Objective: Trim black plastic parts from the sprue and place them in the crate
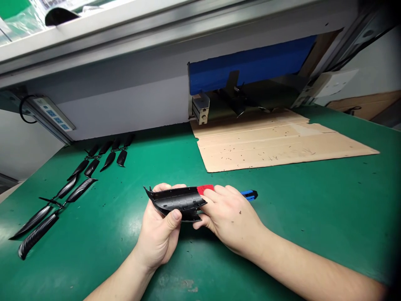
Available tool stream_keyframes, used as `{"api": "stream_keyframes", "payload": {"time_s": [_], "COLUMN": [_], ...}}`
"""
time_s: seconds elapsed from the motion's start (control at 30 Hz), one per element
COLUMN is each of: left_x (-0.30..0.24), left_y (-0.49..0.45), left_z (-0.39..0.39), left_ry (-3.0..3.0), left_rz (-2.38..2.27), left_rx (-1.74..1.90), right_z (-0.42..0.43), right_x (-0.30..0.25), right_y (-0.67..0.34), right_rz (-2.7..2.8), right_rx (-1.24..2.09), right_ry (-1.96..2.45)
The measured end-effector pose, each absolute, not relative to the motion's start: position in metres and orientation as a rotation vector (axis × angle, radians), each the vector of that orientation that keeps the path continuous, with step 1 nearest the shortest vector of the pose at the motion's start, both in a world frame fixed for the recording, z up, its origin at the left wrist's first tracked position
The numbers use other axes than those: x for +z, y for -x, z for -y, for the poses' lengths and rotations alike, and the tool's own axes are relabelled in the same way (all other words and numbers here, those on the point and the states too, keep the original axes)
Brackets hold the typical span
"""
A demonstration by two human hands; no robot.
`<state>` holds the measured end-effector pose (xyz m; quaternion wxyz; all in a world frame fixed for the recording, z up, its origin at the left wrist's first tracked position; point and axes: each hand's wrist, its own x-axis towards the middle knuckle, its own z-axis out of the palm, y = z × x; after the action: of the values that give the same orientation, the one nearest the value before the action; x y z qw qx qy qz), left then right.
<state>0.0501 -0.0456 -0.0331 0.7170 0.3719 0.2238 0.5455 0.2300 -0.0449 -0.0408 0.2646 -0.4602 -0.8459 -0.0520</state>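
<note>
My left hand [159,234] is closed around a curved black plastic part [177,200], thumb pressed on its lower edge, held just above the green mat. My right hand [228,217] grips a small tool with a red piece [205,189] at the part's right end and a blue-and-black handle tip [249,194] sticking out past my fingers. The red end touches the black part's upper right edge.
Several ribbed black wing-shaped parts [67,188] lie in a row on the left of the green mat [313,200]. A flat scuffed cardboard sheet [275,142] lies at the back right, before a blue panel and a metal bracket [200,108].
</note>
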Motion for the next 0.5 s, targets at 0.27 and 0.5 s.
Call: {"api": "stream_keyframes", "payload": {"time_s": [0.27, 0.5], "left_x": [-0.037, -0.035], "left_y": [-0.049, -0.051], "left_z": [0.042, 0.044], "left_ry": [-0.923, -0.859], "left_rz": [-0.469, -0.430], "left_rx": [1.202, 1.179], "right_z": [0.042, 0.043], "right_x": [-0.045, -0.022], "right_y": [-0.235, -0.246], "right_rz": [2.365, 2.332], "right_rx": [0.068, 0.896], "right_ry": [1.166, 1.100]}}
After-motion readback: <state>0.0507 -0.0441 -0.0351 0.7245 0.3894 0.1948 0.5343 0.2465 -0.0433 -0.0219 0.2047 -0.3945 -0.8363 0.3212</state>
